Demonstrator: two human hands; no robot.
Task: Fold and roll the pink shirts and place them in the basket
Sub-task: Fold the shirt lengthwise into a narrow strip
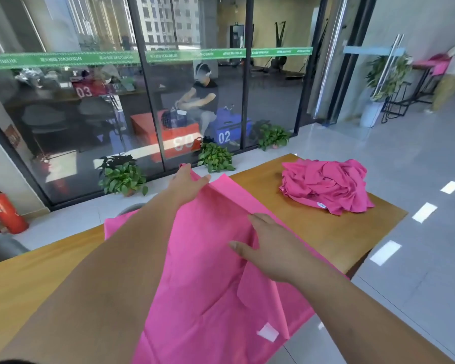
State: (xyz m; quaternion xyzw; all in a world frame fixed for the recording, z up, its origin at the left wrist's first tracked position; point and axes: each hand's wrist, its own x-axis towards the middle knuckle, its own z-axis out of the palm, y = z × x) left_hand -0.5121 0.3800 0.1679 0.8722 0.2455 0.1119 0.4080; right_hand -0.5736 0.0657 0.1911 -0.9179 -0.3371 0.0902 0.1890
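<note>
Forearms stretch over the pink shirt (208,271), mid-fold on the table (326,240).
At its far edge the left hand (188,183) pinches the cloth, thumb on top; the right hand (269,248) lies nearly flat at the crease, and whether it grips I cannot tell. Keep the raised edge taut, lay it straight, then smooth before rolling. An unfolded pile (326,185) waits far right; no basket shows.

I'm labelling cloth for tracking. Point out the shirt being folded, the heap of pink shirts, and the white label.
spread shirt (208,271): head view, its flat middle panel.
shirt pile (326,185): head view, top of the heap.
white label (268,332): head view, the label's centre.
</note>
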